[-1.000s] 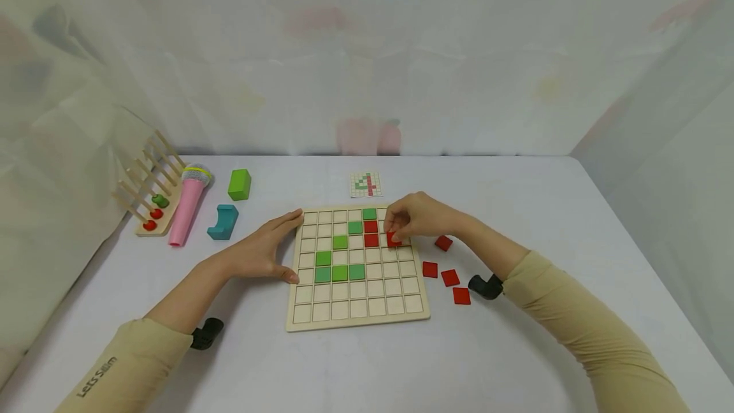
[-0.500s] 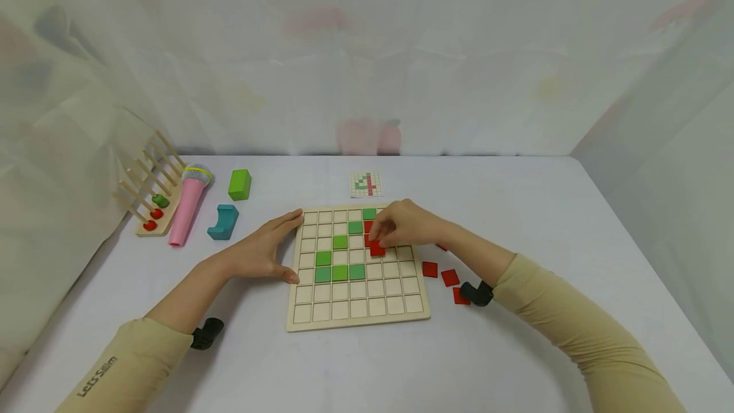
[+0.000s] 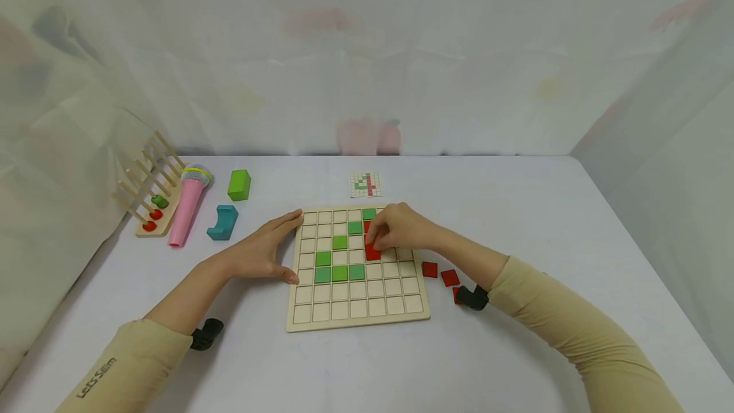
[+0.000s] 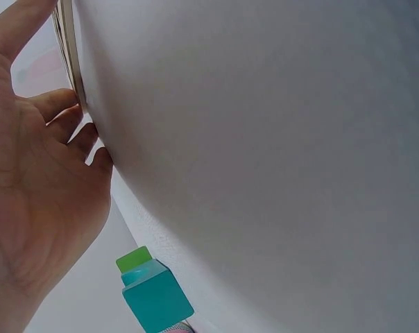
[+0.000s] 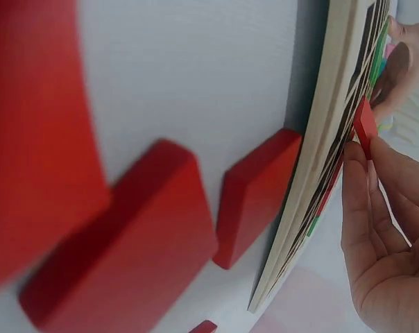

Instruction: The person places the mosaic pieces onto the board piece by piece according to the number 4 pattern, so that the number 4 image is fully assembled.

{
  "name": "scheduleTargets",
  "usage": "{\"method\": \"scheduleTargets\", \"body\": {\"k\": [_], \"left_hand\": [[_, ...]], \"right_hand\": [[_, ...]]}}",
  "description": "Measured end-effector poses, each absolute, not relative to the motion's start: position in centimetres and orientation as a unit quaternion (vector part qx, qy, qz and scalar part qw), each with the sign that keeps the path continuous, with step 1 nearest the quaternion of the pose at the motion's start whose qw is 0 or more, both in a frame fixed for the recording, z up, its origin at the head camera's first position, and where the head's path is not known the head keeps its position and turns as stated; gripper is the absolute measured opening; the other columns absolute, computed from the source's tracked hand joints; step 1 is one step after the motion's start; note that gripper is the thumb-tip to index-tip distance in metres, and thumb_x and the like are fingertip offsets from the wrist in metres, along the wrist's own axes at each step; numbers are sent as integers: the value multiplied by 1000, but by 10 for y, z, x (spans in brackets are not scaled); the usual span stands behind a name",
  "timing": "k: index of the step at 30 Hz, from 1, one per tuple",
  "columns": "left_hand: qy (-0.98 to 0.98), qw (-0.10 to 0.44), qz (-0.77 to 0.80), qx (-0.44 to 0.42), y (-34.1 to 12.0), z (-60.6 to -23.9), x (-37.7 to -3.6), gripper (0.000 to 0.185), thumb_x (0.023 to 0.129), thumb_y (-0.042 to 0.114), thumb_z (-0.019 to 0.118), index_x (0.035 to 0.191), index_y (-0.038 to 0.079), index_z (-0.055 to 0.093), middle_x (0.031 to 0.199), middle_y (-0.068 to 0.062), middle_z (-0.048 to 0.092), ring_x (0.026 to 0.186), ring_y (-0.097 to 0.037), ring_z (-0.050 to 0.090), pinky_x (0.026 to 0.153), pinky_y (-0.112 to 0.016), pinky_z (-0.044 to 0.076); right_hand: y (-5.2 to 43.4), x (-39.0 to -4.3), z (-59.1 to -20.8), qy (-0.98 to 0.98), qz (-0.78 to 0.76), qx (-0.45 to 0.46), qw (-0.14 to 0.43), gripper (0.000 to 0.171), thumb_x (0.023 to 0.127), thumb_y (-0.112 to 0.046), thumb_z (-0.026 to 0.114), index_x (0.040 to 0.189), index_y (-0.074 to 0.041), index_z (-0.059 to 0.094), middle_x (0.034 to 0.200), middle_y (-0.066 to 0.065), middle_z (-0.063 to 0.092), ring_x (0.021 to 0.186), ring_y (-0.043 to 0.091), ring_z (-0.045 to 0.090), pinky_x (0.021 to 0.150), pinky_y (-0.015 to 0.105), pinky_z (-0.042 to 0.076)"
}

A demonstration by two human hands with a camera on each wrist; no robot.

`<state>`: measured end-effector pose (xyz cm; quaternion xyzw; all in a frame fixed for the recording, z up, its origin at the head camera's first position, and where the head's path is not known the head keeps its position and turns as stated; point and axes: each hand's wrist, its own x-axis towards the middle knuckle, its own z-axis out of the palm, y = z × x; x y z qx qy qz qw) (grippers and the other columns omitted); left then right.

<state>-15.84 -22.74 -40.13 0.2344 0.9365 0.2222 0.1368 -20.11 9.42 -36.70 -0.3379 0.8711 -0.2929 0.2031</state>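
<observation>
Broadly, we start with the white bench [image 3: 516,209], which carries a wooden grid board [image 3: 358,320] near its middle. Our left hand [image 3: 260,253] lies spread and relaxed, fingertips against the board's left edge, bracing it. Our right hand [image 3: 401,228] hovers over the board's upper right part and pinches a small red tile [image 3: 373,252] between thumb and fingertips, tilted above a cell just below the red tile [image 3: 367,227] already seated. Green tiles [image 3: 339,273] fill a stepped run of cells. Spare red tiles [image 3: 430,269] lie on the bench just right of the board. We judge the tile light, stiff and smooth; taking it by its opposite edges looks best. Farther left sit a pink microphone [image 3: 189,206] and a green block [image 3: 239,184].
</observation>
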Motion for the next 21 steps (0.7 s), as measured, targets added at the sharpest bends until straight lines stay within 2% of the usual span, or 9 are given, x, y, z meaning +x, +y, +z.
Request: {"method": "scheduleTargets", "body": {"k": [21], "left_hand": [[937, 138, 218, 235, -228, -405, -160, 129, 60, 59, 87, 156, 2, 23, 168, -14, 13, 154, -40, 16, 122, -60, 22]], "right_hand": [[92, -195, -367, 880, -278, -332, 194, 6, 82, -8, 77, 87, -12, 78, 80, -2, 75, 72, 3, 61, 71, 18, 50]]}}
